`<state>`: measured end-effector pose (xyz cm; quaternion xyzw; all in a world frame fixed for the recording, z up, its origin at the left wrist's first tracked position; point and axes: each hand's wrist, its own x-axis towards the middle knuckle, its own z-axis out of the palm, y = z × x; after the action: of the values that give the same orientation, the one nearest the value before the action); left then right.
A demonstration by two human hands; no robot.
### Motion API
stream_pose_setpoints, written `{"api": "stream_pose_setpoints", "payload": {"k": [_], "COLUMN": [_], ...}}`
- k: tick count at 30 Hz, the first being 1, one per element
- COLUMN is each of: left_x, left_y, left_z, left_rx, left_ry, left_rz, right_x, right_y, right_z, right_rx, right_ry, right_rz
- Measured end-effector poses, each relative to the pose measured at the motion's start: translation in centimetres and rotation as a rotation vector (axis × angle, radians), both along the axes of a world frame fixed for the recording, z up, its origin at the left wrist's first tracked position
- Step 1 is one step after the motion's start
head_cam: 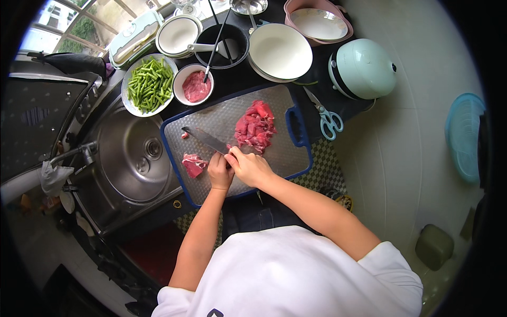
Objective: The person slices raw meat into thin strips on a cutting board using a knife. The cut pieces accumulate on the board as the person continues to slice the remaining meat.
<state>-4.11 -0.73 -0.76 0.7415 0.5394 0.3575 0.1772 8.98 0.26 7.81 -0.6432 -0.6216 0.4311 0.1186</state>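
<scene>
A metal cutting board with a blue rim (253,92) lies before me. A kitchen knife (210,142) points up and left across it, its handle end hidden by my hands. My right hand (248,165) is closed around the handle end. Close against it, my left hand (220,171) has its fingers curled at the knife; whether it grips the handle or something else I cannot tell. A pile of sliced raw red meat (255,126) lies above my right hand. A larger meat piece with white fat (194,165) sits left of my left hand, and a small scrap (184,135) lies near the blade tip.
A steel sink (130,186) adjoins the board's left side. Behind stand a plate of cut green beans (149,85), a bowl of meat (197,87), a black pot (237,63) and white bowls (280,51). Blue-handled scissors (330,121) and a mint-green appliance (362,69) are at right.
</scene>
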Motion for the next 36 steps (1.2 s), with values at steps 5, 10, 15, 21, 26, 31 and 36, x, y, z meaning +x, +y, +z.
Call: {"api": "stream_pose_setpoints", "payload": {"k": [5, 10, 15, 21, 26, 31, 36], "left_x": [-0.4, 0.1, 1.2, 2.0, 0.5, -0.3, 0.0], "left_y": [-0.1, -0.5, -2.2, -3.3, 0.1, 0.1, 0.2], "left_z": [0.1, 0.0, 0.3, 1.4, 2.9, 1.9, 1.6], "left_rx": [-0.002, 0.019, -0.065, -0.051, 0.087, 0.055, -0.003], "left_ry": [0.066, 0.063, 0.038, -0.004, 0.071, 0.101, 0.074], "left_rz": [-0.094, -0.017, -0.165, -0.247, -0.056, -0.065, -0.065], "right_x": [-0.1, 4.2, 4.1, 3.6, 6.1, 6.1, 5.0], "right_y": [0.5, -4.1, -5.2, -0.2, -1.4, -4.0, -5.7], "right_z": [-0.6, 1.8, 0.4, 1.4, 2.5, 4.0, 2.9], "right_rx": [0.014, -0.084, -0.076, -0.061, -0.059, -0.165, -0.085], "right_ry": [-0.003, -0.014, -0.016, -0.052, 0.147, 0.104, 0.051], "right_rz": [-0.008, -0.021, -0.044, -0.010, -0.165, -0.088, -0.066]}}
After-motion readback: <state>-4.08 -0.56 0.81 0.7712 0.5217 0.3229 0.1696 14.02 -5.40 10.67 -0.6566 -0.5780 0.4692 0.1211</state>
